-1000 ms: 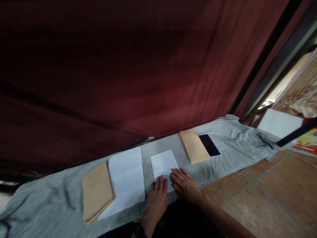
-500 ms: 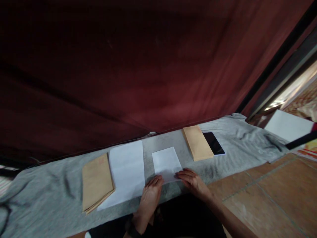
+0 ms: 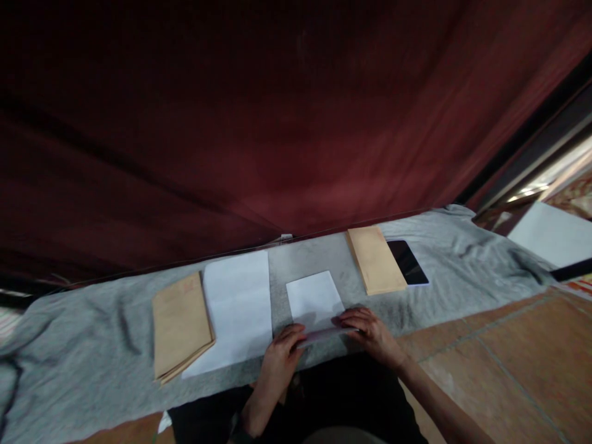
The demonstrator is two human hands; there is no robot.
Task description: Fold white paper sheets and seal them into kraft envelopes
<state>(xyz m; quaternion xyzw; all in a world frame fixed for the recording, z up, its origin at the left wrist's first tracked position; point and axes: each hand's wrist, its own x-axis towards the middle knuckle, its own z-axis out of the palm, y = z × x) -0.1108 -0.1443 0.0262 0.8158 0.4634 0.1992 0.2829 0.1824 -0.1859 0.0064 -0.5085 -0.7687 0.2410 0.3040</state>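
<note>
A small white sheet of paper (image 3: 312,296) lies in front of me, its near edge lifted and bent up between my hands. My left hand (image 3: 281,353) pinches the left end of that edge, fingers curled. At the right end my right hand (image 3: 372,336) holds the same edge between thumb and fingers. To the left lies a stack of larger white paper (image 3: 240,308). Brown envelopes (image 3: 180,324) partly overlap its left side. Beyond my right hand is a neat pile of tan envelopes (image 3: 377,262).
A dark-screened phone (image 3: 409,264) lies partly beside the tan pile. Everything rests on a grey cloth (image 3: 476,259) over a low surface. A dark red curtain-like sheet (image 3: 296,142) hangs behind. Tiled floor (image 3: 509,357) and a white box-like object (image 3: 550,234) are at the right.
The paper's near edge has come up off the cloth, bent upward by both hands. My fingers have curled around it. The view has shifted slightly.
</note>
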